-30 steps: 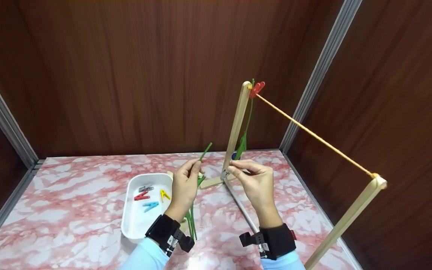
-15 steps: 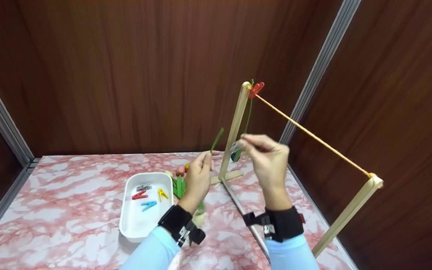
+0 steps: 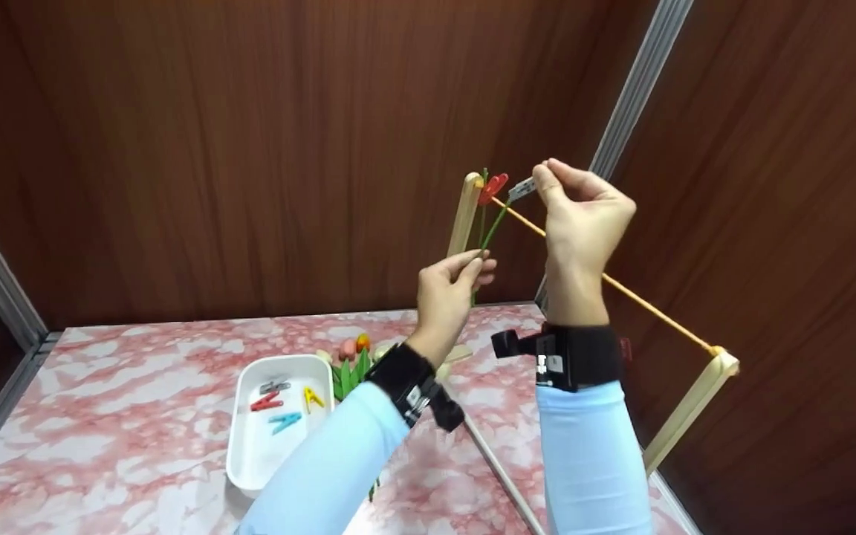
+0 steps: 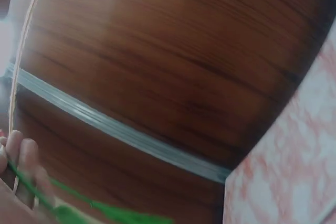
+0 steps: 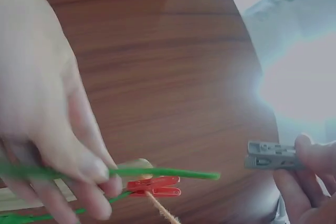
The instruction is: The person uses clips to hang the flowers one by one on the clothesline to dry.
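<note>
My left hand (image 3: 449, 293) pinches a green flower stem (image 3: 497, 225) whose free end points up toward the orange rope (image 3: 640, 301). The flower's lower part is hidden behind the hand and forearm. My right hand (image 3: 584, 212), raised over the rope, pinches a grey clothespin (image 5: 270, 155) between thumb and fingers. In the right wrist view a gap shows between the clothespin and the stem tip. Near the wooden post (image 3: 464, 215) at the rope's far end, a red clothespin (image 3: 493, 188) clips another green stem to the rope.
A white tray (image 3: 233, 446) on the marbled table holds red (image 3: 267, 401), yellow (image 3: 313, 399), blue (image 3: 284, 422) and grey clothespins (image 3: 274, 387). Tulips (image 3: 348, 348) lie beside it. A second post (image 3: 692, 412) carries the rope's near end. Wood-grain panels (image 3: 250, 148) enclose the table.
Both hands have risen and moved right toward the rope, the left bringing the stem and the right the grey clothespin. The clothespins in the tray are where they were.
</note>
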Demonstrator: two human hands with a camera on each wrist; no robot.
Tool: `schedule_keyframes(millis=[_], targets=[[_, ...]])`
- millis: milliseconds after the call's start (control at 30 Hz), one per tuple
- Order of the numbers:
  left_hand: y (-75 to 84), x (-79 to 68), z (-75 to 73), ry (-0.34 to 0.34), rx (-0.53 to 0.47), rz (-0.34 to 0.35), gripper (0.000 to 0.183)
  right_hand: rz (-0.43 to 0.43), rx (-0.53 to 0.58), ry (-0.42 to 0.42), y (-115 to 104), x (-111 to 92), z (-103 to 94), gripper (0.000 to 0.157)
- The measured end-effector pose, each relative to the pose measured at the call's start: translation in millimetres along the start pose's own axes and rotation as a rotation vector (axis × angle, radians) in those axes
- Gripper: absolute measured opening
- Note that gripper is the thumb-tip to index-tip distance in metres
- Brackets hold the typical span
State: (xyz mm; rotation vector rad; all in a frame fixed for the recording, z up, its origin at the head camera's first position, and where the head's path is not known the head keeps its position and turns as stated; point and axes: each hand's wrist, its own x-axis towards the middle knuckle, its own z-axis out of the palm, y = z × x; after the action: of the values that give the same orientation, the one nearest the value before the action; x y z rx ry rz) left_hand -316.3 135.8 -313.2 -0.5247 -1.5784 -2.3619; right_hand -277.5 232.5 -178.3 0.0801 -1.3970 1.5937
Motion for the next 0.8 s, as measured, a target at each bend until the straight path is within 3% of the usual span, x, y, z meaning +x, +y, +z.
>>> schedule_keyframes(millis=[167,400,533,800], targets=[[2.5,12.5,16.2,0.009,-0.095,-0.074,0.020,0.009,-0.075,0.046,4.2,7.4,1.5,0.017],[1.6,27.7,9.6,0.012,-0.131,-0.116,0.023,0.015,-0.179,0.015,13.1,3.4,6.9,0.014],[3.0,33.3,12.7,-0.019,-0.110,-0.114,0.022,-0.005,-0.251,-0.001,16.0,4.0,11.4,0.014],[1.6,36.1,18.6,-0.019,-0.129,-0.147,0.021,0.026,-0.375,-0.022,23.4,5.2,14.4,0.011]])
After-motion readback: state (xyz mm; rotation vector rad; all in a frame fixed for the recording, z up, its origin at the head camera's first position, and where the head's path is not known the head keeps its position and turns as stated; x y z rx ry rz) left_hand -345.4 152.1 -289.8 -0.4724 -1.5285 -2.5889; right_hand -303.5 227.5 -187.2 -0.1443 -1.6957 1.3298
